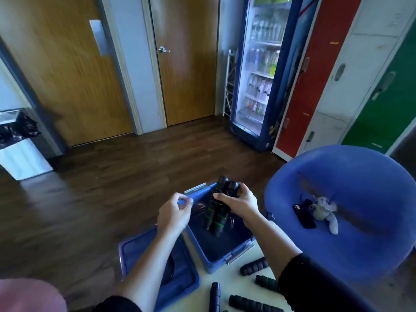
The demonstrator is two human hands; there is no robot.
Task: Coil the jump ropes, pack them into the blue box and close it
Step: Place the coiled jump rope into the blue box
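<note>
My right hand (238, 204) grips a coiled jump rope (217, 207) by its black handles with green rings, holding it over the open blue box (216, 258). My left hand (174, 212) hovers just left of the box's far rim, thumb and fingers pinched close with nothing visible between them. The box's blue lid (180, 282) lies flat to the left of the box, partly under my left forearm. Several more black jump rope handles (254, 266) lie loose on the white table (202, 298) in front of the box.
A blue round chair (360, 176) stands right of the table with a black phone (304, 216) and a grey plush keyring (324, 211) on its seat. Farther off are a drinks fridge (261, 70), coloured lockers (337, 75), wooden doors and a lined bin (20, 145).
</note>
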